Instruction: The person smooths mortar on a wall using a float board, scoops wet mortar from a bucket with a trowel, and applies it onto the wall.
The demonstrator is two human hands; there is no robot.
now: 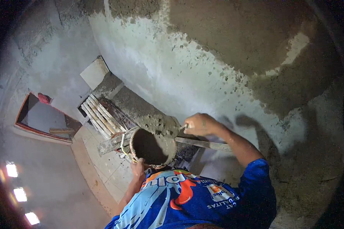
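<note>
A round bucket [132,148] stands in front of me, tilted, with grey wet mortar [161,148] inside. My left hand [138,165] is closed on its near rim, by the wire handle [123,143]. At the far right side of the bucket, my right hand [200,124] is closed round the handle of what looks like a trowel [182,128]. Its blade is hard to tell from the lumpy mortar around it. A flat wooden strip [202,143] runs from the bucket's right side under my right forearm.
Ahead is a wall [172,72], partly covered in dark wet plaster [233,30]. A mortar-covered ledge [132,102] runs along its foot. Wooden poles [98,116] lie left of the bucket, and a pale tile [94,73] leans behind. A framed opening [46,116] is at far left.
</note>
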